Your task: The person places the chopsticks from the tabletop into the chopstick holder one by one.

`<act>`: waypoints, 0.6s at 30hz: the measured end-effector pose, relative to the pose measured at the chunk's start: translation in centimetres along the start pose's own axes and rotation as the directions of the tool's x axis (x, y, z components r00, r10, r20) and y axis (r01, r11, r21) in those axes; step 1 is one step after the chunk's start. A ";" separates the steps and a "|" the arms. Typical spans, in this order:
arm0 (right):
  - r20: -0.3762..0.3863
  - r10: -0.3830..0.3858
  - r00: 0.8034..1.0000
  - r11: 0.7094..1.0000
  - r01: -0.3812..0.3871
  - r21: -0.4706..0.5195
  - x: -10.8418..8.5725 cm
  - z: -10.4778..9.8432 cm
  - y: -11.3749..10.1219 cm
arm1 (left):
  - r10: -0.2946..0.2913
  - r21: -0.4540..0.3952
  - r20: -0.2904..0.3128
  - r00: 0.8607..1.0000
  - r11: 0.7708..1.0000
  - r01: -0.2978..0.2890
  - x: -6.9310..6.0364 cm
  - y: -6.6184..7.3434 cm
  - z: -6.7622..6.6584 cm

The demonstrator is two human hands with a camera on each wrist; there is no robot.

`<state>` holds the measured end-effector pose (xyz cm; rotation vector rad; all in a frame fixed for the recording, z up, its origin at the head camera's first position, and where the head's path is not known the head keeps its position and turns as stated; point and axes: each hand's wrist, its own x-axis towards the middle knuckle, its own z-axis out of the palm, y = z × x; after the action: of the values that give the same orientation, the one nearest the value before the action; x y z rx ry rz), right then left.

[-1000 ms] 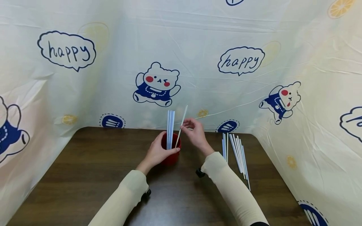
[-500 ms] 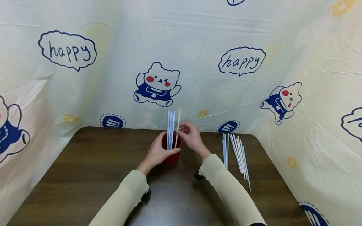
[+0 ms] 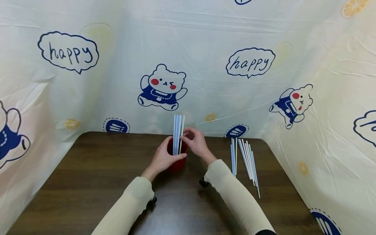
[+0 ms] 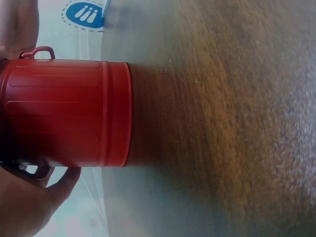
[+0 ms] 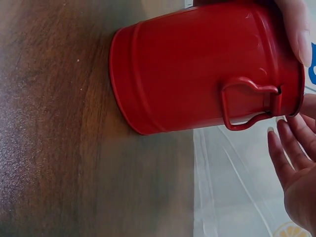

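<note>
A red metal bucket (image 3: 177, 165) with small side handles stands on the brown table; the left wrist view shows its ribbed wall (image 4: 59, 113). My left hand (image 3: 163, 158) grips its rim from the left, thumb across the near side. Several blue-and-white sticks (image 3: 177, 130) stand upright in it. At the rim's right side my right hand (image 3: 197, 143) pinches a pale stick (image 3: 182, 125), whose lower end is inside the bucket. In the right wrist view, the right hand's fingers (image 5: 291, 148) are beside the bucket's (image 5: 197, 74) rim; the stick is not visible there.
To the right on the table (image 3: 88, 182) lie more sticks in two groups, a small one (image 3: 233, 156) and a larger fanned one (image 3: 249, 163). A patterned curtain (image 3: 205, 39) hangs behind and at both sides of the table.
My right hand has moved left with the pale stick, which has gone from leaning right to nearly upright, close beside the other sticks. My left hand has stayed on the bucket.
</note>
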<state>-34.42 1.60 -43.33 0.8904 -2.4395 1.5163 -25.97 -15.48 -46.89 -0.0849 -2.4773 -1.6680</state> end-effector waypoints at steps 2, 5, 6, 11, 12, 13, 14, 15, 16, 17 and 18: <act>0.008 0.009 1.000 1.000 -0.009 -0.002 0.1 0.0 -0.1 | 0.000 -0.001 0.002 1.000 1.000 0.000 0.0 0.0 0.0; 0.017 0.029 0.999 1.000 -0.029 0.002 0.2 0.0 -0.1 | 0.003 -0.002 0.006 1.000 1.000 -0.002 0.1 0.0 -0.1; 0.019 0.037 0.999 0.999 -0.037 0.000 0.3 0.0 -0.1 | 0.005 -0.003 0.006 1.000 1.000 -0.005 0.1 0.0 -0.1; 0.049 0.042 0.998 0.999 -0.040 -0.033 0.3 0.0 -0.3 | 0.011 -0.002 0.004 1.000 1.000 -0.011 0.2 0.0 -0.1; 0.059 0.038 0.997 0.999 -0.036 -0.041 0.3 0.0 -0.3 | 0.010 -0.001 0.003 1.000 1.000 -0.010 0.2 -0.1 -0.1; 0.071 0.035 0.997 0.998 -0.031 -0.047 0.2 -0.1 -0.3 | 0.010 0.000 0.002 1.000 1.000 -0.010 0.2 -0.1 -0.1; 0.084 0.036 0.996 0.998 -0.031 -0.055 0.2 -0.1 -0.3 | 0.009 0.001 0.002 1.000 1.000 -0.009 0.2 -0.1 -0.1; 0.095 0.039 0.995 0.998 -0.033 -0.060 0.1 -0.2 -0.3 | 0.008 0.002 0.001 1.000 1.000 -0.008 0.1 0.0 -0.1; 0.103 0.043 0.994 0.997 -0.037 -0.064 0.1 -0.4 -0.3 | 0.006 0.002 0.002 1.000 1.000 -0.006 0.1 0.0 -0.1; 0.110 0.052 0.993 0.997 -0.045 -0.066 0.0 -0.6 -0.3 | 0.004 -0.001 0.003 1.000 1.000 -0.004 0.0 0.0 -0.2; 0.114 0.061 0.992 0.996 -0.053 -0.072 -0.1 -0.8 -0.4 | 0.002 -0.004 0.003 1.000 1.000 -0.002 0.0 0.1 -0.2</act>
<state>-34.30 2.17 -42.73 0.9276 -2.6035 1.4264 -25.93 -15.61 -46.74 -0.0912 -2.4754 -1.6735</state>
